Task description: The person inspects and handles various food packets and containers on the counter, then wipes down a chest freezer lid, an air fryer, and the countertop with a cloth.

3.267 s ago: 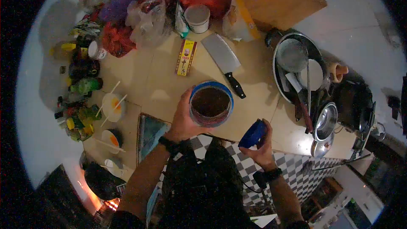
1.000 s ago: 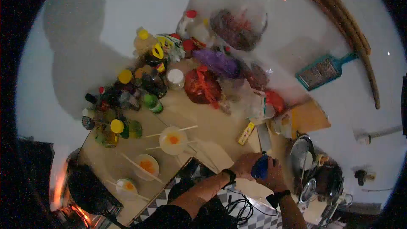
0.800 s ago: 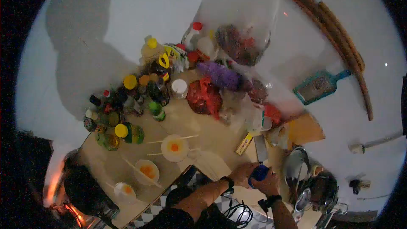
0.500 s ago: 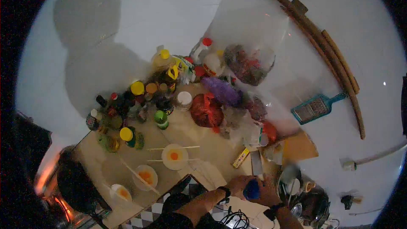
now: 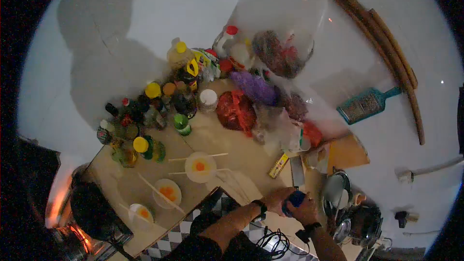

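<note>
Both hands meet at a blue lid (image 5: 296,197) by the near edge of the desk (image 5: 251,162).
The right hand (image 5: 308,211) grasps the lid, fingers curled over it; the left hand (image 5: 276,201) closes in against its other side, though its fingers are hidden and I cannot tell its grip; whatever sits beneath the lid is covered by the hands; just beyond them lie a cleaver (image 5: 297,170) and, beside it, a yellow box (image 5: 279,166); to the right stands a metal basin (image 5: 343,176); well to the left, three bowls (image 5: 208,176) hold something orange, with chopsticks (image 5: 212,155) laid across or beside them.
</note>
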